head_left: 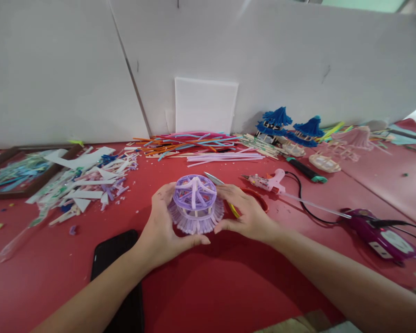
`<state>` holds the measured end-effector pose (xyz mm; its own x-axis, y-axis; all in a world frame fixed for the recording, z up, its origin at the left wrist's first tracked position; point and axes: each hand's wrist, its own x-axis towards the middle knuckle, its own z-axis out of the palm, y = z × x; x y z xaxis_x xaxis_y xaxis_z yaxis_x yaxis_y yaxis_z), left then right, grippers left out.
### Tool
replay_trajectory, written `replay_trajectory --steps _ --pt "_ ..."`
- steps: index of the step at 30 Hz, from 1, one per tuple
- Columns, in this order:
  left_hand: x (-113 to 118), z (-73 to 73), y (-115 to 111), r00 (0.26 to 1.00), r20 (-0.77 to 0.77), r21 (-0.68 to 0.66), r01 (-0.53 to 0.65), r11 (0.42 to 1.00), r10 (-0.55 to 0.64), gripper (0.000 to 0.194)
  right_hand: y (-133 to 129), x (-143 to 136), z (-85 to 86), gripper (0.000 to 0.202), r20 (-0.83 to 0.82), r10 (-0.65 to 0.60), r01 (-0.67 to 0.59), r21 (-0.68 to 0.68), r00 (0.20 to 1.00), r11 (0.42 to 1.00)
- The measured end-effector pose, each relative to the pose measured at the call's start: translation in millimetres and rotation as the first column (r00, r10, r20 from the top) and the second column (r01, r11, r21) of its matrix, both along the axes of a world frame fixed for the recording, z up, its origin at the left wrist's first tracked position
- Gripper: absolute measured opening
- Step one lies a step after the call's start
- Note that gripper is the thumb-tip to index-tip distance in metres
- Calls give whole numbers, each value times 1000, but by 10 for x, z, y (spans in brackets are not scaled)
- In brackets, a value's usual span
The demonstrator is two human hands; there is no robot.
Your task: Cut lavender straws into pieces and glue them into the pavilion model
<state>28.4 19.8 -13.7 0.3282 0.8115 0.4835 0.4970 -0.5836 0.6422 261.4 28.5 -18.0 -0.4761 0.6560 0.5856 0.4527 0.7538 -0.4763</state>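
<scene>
A small purple round model (196,203), with a spoked ring on top, short pale posts and a fringed lower skirt, is held upright between both hands over the red table (208,282). My left hand (162,226) curves round its left side, with the thumb along the front edge. On the other side my right hand (244,212) grips the skirt's right edge with thumb and fingers. Scissors (213,178) with red and yellow handles lie behind and partly beneath my right hand. The fingertips behind the model are partly hidden.
A black phone (114,249) lies front left. Paper scraps (90,185) and a brown frame (31,190) are further left. Coloured strips (194,143) lie behind. At right are a pink glue gun (272,181), a purple device (381,236), a cutter (307,169) and blue-roofed models (275,121).
</scene>
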Motion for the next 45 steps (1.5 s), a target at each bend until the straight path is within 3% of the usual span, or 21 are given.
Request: replay_trajectory --steps 4,7,10,12,15,19,22,28,35,41,45 --pt "-15 -129 63 995 -17 85 -99 992 100 120 5 19 37 59 -11 -7 7 49 1000 999" --pt "-23 -189 118 990 -25 106 -133 985 137 113 -16 26 90 42 -56 9 -1 141 998 990" --pt "-32 -166 137 995 13 119 -103 988 102 106 -53 6 123 21 -95 33 -9 248 995 969" --pt "-34 -110 116 994 28 210 -112 971 109 106 -75 -25 112 14 -83 39 -13 289 996 957" --pt "-25 -7 56 989 75 379 -147 914 128 93 -96 -87 59 11 -77 27 -2 303 997 953" --pt "-14 96 0 992 -19 440 -101 892 121 51 -124 -170 22 10 -80 -2 27 312 997 950" --pt "-28 144 -22 989 -119 422 -33 906 92 36 -154 -223 35 12 -89 -21 48 317 996 947" --pt "-109 193 -124 950 -295 245 -24 969 99 10 -187 -270 44 8 -85 -55 82 357 995 930" --pt "-134 177 -121 971 -220 416 11 909 89 10 -231 -268 57 6 -20 -99 99 395 995 913" --pt "-113 236 -139 941 -319 486 59 872 115 13 -240 -296 101 7 9 -86 73 435 996 897" --pt "-84 296 -144 924 -348 591 81 803 162 13 -240 -321 119 9 22 -109 86 461 994 883"
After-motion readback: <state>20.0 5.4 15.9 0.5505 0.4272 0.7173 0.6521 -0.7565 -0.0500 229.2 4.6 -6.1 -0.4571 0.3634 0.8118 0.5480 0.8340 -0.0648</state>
